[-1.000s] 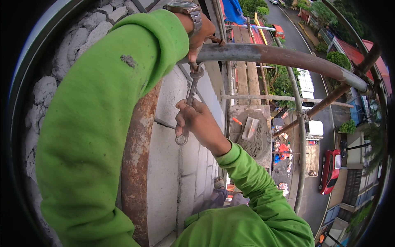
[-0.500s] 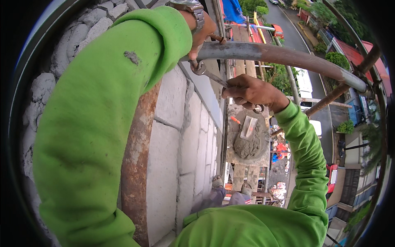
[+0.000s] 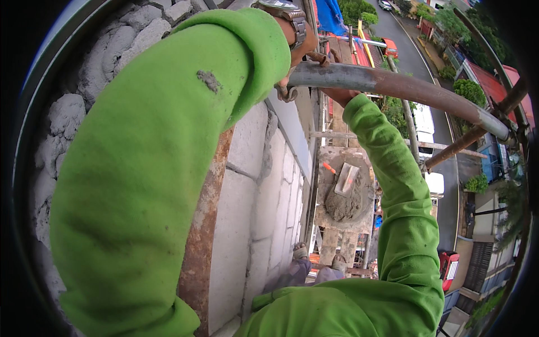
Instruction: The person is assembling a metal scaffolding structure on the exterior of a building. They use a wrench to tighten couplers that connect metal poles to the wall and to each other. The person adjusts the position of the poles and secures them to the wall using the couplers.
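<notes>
My left hand (image 3: 303, 44), with a metal watch (image 3: 283, 8) on its wrist, is closed around the near end of a grey and rusty scaffold pipe (image 3: 387, 83) at its clamp. A threaded bolt (image 3: 319, 58) sticks out of the clamp beside the hand, and a hooked metal piece (image 3: 288, 94) hangs under the fingertips. My right hand (image 3: 340, 95) reaches behind and beneath the pipe. Only its wrist and part of its back show; the pipe hides its fingers. No spanner can be seen now.
A concrete block wall (image 3: 236, 224) and a rusty steel bar (image 3: 205, 241) stand at my left. Below, a board (image 3: 323, 208) carries wet mortar (image 3: 343, 206) and a trowel (image 3: 347, 178). My feet stand on planks. Scaffold poles (image 3: 477, 140) cross at right, high above a road (image 3: 396, 42).
My right hand, which held a spanner below the pipe, has moved up and away behind the pipe; the spanner has gone out of sight. My left hand stays at the clamp.
</notes>
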Available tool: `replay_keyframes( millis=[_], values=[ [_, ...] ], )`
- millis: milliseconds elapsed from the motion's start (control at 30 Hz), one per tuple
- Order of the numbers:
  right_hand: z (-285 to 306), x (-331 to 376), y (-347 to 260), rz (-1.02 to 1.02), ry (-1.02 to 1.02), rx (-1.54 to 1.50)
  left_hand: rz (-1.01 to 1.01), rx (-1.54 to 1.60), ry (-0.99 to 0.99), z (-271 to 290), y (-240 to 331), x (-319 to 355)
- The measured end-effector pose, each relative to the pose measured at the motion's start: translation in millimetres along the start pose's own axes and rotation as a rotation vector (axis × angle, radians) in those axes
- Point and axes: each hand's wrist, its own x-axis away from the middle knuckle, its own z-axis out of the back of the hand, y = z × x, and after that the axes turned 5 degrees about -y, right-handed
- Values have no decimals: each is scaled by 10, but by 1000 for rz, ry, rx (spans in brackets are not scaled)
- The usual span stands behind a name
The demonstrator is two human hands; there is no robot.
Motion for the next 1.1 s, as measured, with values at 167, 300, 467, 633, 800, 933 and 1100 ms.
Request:
replay_keyframes(
  millis=[167, 300, 467, 633, 800, 933, 1100],
  values=[
    [-379, -10, 94, 68, 37, -308, 71, 100, -98, 118, 65, -34],
    [-59, 468, 368, -168, -102, -218, -11, 38, -37, 69, 1, -11],
    [682, 1010, -624, -589, -518, -725, 124, 49, -79, 27, 86, -91],
    [1304, 981, -1724, -1004, -468, -1553, 105, 67, -175, -40, 7, -179],
    [1448, 534, -2085, -1057, -286, -1708, 65, 65, -105, 46, 34, -97],
    [1529, 254, -2105, -1141, -223, -1792, 55, 75, -116, 74, 49, -65],
    [1554, 51, -2172, -1183, -129, -1906, 62, 39, -75, 59, 40, -68]
  ],
)
